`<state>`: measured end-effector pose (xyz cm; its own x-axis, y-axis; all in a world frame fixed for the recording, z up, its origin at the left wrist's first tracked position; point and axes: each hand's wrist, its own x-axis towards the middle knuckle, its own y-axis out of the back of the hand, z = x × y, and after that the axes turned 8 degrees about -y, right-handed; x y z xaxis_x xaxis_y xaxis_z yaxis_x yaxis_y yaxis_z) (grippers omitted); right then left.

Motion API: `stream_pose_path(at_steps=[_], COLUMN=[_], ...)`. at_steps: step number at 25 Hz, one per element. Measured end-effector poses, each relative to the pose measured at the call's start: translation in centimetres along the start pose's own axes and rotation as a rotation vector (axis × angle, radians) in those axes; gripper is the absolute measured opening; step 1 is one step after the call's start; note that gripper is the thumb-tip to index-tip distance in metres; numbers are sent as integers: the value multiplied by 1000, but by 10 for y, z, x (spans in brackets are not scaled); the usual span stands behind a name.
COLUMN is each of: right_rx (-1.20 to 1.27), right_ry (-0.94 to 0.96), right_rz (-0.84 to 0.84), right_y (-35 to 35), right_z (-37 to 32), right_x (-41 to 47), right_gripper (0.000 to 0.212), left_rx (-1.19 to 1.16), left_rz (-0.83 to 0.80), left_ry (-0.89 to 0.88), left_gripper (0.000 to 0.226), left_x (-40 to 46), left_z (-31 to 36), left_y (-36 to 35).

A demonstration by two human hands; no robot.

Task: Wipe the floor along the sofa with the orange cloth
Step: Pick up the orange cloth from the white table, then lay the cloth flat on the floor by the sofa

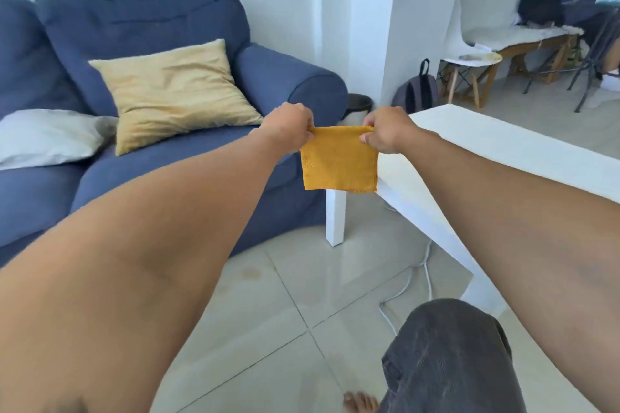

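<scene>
An orange cloth [339, 163] hangs as a flat folded square in the air, well above the floor. My left hand [288, 127] pinches its upper left corner and my right hand [385, 132] pinches its upper right corner, so it is stretched between them. Behind and left of the cloth stands the blue sofa [141, 157]. The pale tiled floor [268, 312] runs along the sofa's front, with a faint yellowish stain near the sofa's base.
A white low table [503, 144] stands at right, one leg close to the sofa's corner. A white cable [416, 275] lies on the tiles under it. Yellow [174, 90] and grey [47, 137] cushions rest on the sofa. A backpack [416, 90] leans by the pillar.
</scene>
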<state>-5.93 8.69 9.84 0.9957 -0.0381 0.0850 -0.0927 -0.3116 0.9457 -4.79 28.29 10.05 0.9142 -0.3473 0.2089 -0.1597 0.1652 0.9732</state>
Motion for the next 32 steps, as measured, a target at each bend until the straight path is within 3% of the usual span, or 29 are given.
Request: stream_pose_path(at_steps=[4, 11, 20, 23, 29, 32], right_rx=[51, 113, -8, -43, 6, 79], right_ry=[197, 459, 485, 476, 457, 472], right_rz=[-93, -419, -714, -746, -659, -569], right_y=[-45, -161, -380, -464, -544, -573], right_z=[-102, -265, -339, -359, -398, -424], right_x=[-7, -73, -137, -137, -119, -97], right_gripper=[28, 26, 9, 10, 11, 13], left_rx=[26, 19, -167, -205, -159, -86], left_rz=[-31, -117, -320, -349, -263, -113], left_ry=[209, 596, 863, 940, 978, 971], left_gripper=[22, 20, 17, 19, 18, 21], left_x=[-80, -259, -402, -424, -434, -425], left_z=[-87, -210, -310, -356, -429, -469], left_y=[19, 10, -140, -206, -262, -278])
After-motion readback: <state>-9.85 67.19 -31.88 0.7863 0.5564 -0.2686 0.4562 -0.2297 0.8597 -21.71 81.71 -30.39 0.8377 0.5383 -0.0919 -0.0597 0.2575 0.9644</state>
